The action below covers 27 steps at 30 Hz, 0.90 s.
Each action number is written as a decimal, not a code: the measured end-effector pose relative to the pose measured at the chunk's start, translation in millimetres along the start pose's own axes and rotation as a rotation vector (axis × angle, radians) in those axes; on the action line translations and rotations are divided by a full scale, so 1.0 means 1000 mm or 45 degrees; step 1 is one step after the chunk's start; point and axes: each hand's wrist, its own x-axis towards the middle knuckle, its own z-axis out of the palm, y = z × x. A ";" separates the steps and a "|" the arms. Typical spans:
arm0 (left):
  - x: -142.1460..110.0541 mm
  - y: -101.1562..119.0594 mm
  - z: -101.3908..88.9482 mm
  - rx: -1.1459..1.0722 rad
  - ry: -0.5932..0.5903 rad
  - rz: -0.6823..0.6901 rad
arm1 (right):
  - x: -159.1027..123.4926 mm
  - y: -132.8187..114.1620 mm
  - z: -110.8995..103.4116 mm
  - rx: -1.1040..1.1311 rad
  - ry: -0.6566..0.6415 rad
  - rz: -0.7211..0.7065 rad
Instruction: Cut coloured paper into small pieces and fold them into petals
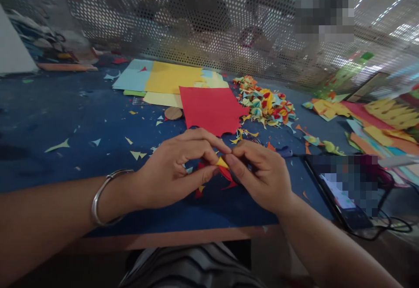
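Note:
Between my two hands is a small yellow piece of paper (223, 162), pinched at its edges over the near part of the table. My left hand (183, 166), with a silver bangle on the wrist, has its thumb and fingertips at the paper's left side. The thumb and bent forefinger of my right hand (262, 170) press on its right side. Red paper scraps (225, 179) show beneath the fingers. Just beyond my hands lies a red paper sheet (209, 109) with a scalloped, cut edge.
Blue and yellow sheets (173, 76) lie behind the red one, near a round wooden disc (173, 113). A heap of small folded paper pieces (268, 104) sits against the perforated metal screen (157, 30). A phone (340, 196) with cables is at right; scraps dot the blue tabletop (81, 118).

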 end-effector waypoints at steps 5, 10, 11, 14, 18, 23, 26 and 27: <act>0.002 -0.007 -0.003 0.023 0.054 -0.070 | -0.004 -0.001 -0.017 -0.145 -0.001 0.077; 0.003 -0.021 -0.001 -0.024 0.080 -0.186 | -0.028 0.027 -0.061 -0.673 0.030 0.156; 0.003 -0.022 0.000 -0.058 0.089 -0.226 | -0.034 0.036 -0.071 -0.760 0.006 0.200; 0.003 -0.026 0.004 -0.166 0.109 -0.353 | -0.045 0.064 -0.092 -1.041 -0.186 0.248; 0.004 -0.030 0.008 -0.220 0.118 -0.428 | -0.045 0.083 -0.098 -1.185 -0.400 0.231; 0.003 -0.035 0.007 -0.212 0.119 -0.439 | -0.036 0.083 -0.092 -1.164 -0.427 0.203; 0.001 -0.038 0.007 -0.213 0.111 -0.433 | -0.032 0.083 -0.090 -1.121 -0.427 0.164; 0.001 -0.039 0.007 -0.217 0.108 -0.431 | -0.030 0.084 -0.089 -1.099 -0.440 0.146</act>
